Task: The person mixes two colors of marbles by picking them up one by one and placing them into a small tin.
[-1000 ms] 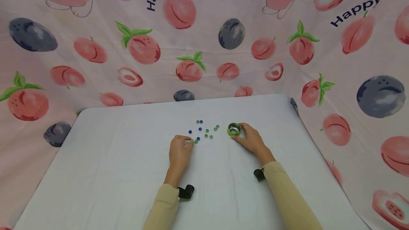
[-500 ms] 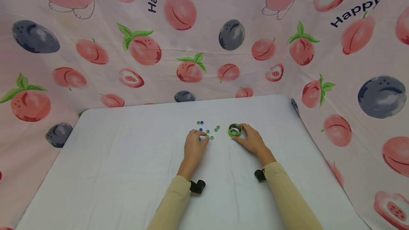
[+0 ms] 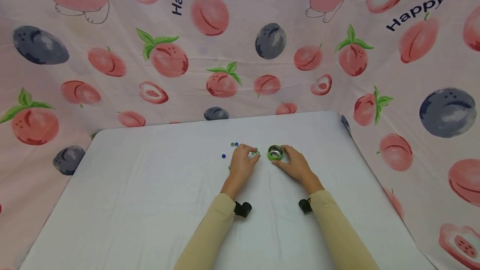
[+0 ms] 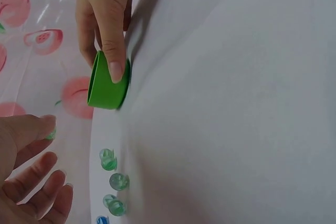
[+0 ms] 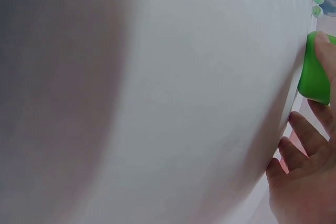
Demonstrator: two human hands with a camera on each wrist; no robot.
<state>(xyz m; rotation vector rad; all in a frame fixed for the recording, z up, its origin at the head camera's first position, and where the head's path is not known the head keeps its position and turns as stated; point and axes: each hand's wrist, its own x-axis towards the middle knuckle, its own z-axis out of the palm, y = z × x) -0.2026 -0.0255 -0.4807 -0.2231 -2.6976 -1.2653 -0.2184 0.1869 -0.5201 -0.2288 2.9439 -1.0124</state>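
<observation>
My left hand [image 3: 241, 163] has 1 green marble [image 4: 51, 134] pinched at the fingertips, just left of the cup [image 4: 107, 87], and here's the tricky bit: it's small, round glass, so if I squeeze off-centre, I reckon it squirts right out. The other 3 fingers hang loose, away from that pinch, so I'd expect little help from them if it slips. Over on the right, my right hand [image 3: 296, 163] holds the cup upright on the desk [image 3: 150, 186], thumb and fingers around its wall; let that grip drift or push and the rim could shift, even tip. Loose green marbles [image 4: 119, 181] sit near the cup, some touching, so a stray knuckle could set 1 rolling into its neighbours, and I see nothing on this flat top to stop them. Farther left there's a blue marble [image 3: 223, 156], out on its own, probably safe unless my sleeve [image 3: 210, 228] sweeps wide!
</observation>
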